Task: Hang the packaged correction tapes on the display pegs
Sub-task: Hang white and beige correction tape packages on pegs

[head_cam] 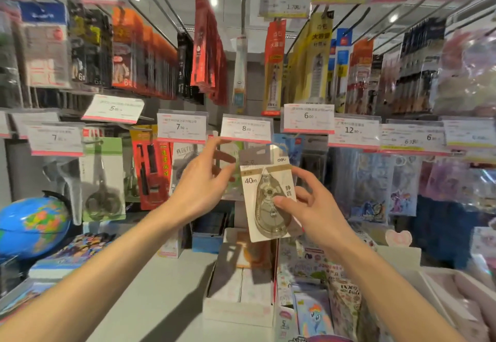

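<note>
Far to the left of the 8.00 price tag (246,128), down at counter height, sits a blue globe (33,227), and above it a pack of scissors (103,180) hangs on the wall. Closer to that tag, a red pack (150,166) hangs under the tag marked 7.90 (182,127). Just below the 8.00 tag the person's left hand (200,183) reaches up, fingers loosely curled, the fingertips at the top left corner of the correction tape pack (267,194); whether they actually pinch the card I cannot tell. The pack itself is held upright right under the 8.00 tag, its hang hole close below the tag's lower edge and not on a peg. Lower and to the right of the tag, the right hand (312,207) pinches the pack, thumb pressed on the clear blister at the front, the other fingers behind the card. Below the tag, on the counter, stands an open white box (239,312).
</note>
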